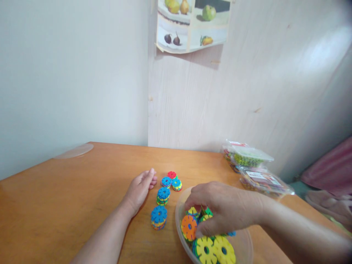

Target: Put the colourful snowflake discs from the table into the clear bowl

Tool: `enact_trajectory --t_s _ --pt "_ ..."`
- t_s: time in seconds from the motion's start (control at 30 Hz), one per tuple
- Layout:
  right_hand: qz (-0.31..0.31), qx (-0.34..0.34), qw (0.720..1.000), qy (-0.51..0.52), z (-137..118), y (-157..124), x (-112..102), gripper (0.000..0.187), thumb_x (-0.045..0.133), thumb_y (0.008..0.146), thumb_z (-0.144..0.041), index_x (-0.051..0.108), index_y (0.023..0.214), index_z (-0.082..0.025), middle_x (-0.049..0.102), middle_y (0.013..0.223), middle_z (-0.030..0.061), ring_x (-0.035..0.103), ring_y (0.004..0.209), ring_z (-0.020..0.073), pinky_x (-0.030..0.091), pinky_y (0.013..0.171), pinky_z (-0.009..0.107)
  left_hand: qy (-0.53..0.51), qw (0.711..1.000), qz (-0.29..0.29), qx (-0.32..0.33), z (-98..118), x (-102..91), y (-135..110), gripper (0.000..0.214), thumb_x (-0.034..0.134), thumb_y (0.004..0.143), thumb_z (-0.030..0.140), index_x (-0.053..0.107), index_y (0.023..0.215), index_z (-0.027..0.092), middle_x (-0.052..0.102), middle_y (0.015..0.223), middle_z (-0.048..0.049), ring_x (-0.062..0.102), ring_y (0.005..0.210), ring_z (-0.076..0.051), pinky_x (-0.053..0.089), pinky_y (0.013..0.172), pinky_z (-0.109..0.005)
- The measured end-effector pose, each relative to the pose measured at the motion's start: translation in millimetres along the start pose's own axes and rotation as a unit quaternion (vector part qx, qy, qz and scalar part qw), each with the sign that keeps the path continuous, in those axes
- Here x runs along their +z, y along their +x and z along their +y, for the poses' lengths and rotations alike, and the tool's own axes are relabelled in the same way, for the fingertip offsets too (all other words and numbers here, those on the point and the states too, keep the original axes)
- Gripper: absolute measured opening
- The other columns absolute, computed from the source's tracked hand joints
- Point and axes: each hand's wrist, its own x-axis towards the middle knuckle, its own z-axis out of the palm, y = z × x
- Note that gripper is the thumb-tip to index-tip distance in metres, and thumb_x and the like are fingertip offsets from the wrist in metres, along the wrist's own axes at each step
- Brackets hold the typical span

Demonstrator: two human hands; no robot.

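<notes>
My right hand (220,209) reaches into a clear plastic bowl (244,245) of colourful notched discs. Its fingers are curled down among the discs, pinching next to an orange disc (189,227); two yellow discs (214,251) lie in front of it. My left hand (141,189) rests on the wooden table (82,190), fingers together and stretched flat, holding nothing. Just right of it stand several small stacks of discs: a blue-topped stack (158,217) nearest me, another blue-topped stack (163,195) behind it, and further ones (172,179) beyond.
Clear plastic boxes (253,161) with more colourful pieces sit at the table's far right edge. A transparent lid (75,150) lies at the far left corner. Walls close behind the table carry a fruit poster (192,24). Pink fabric (330,172) lies off to the right.
</notes>
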Motion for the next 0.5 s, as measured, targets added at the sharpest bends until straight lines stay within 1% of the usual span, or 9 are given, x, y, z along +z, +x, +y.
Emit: enact_trajectory --t_s 0.13,0.27,0.37,0.5 --pt "0.001 0.002 1.000 -0.011 3 6 5 0.036 0.065 0.081 -0.043 0.070 0.114 -0.028 0.069 0.094 0.0016 0.061 0.079 0.0147 0.042 0.071 0.025 -0.002 1.000 -0.001 0.003 -2 -0.5 1 0.066 0.051 0.078 0.074 0.066 0.098 0.013 0.070 0.091 -0.0107 0.065 0.087 -0.023 0.050 0.076 -0.033" --pt "-0.005 -0.015 1.000 -0.020 4 13 12 0.031 0.062 0.083 -0.044 0.072 0.108 -0.030 0.069 0.091 -0.0002 0.060 0.077 0.0133 0.041 0.068 0.024 -0.001 1.000 0.000 0.002 -1 -0.5 1 0.067 0.052 0.077 0.074 0.067 0.098 0.012 0.070 0.091 -0.0113 0.064 0.086 -0.024 0.049 0.076 -0.034" --pt "-0.009 -0.017 0.999 -0.032 4 18 14 0.030 0.060 0.084 -0.044 0.073 0.106 -0.029 0.070 0.091 0.0000 0.061 0.078 0.0138 0.041 0.069 0.024 0.000 1.000 0.000 0.003 -1 -0.8 1 0.067 0.052 0.077 0.074 0.067 0.098 0.012 0.070 0.090 -0.0114 0.064 0.086 -0.024 0.049 0.076 -0.035" --pt "-0.019 -0.005 0.999 -0.050 2 21 11 0.029 0.059 0.084 -0.044 0.074 0.102 -0.028 0.071 0.089 0.0011 0.062 0.078 0.0154 0.042 0.071 0.025 0.002 1.000 -0.004 0.006 -3 -1.3 2 0.065 0.051 0.078 0.073 0.066 0.098 0.013 0.070 0.091 -0.0113 0.064 0.089 -0.024 0.049 0.077 -0.034"
